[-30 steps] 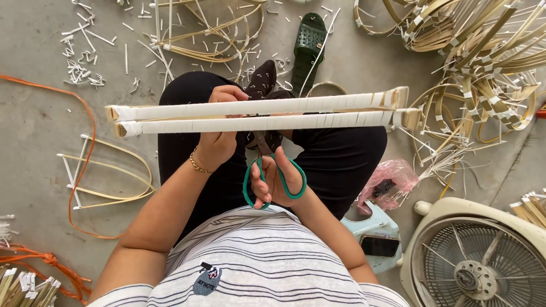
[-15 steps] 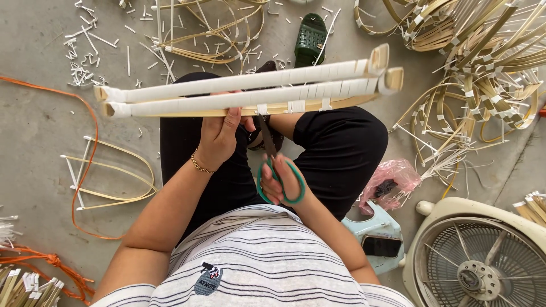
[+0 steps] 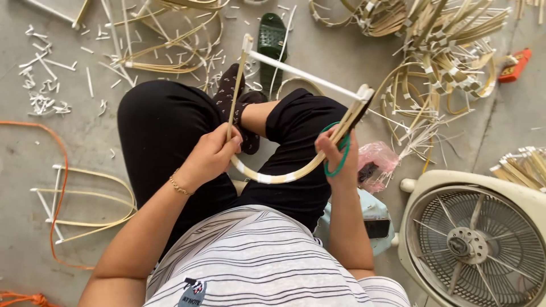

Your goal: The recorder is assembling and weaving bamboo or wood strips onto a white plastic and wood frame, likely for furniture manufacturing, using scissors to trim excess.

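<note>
Gripping a bent, U-shaped pale cane frame (image 3: 284, 176), the left hand (image 3: 211, 156) pinches one side; the right hand (image 3: 336, 156) clasps the other alongside green-handled scissors (image 3: 341, 149).

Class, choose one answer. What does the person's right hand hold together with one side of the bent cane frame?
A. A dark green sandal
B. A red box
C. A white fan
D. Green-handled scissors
D: the right hand grips the green-handled scissors against the side of the cane frame, while the left hand holds the other side.
</note>
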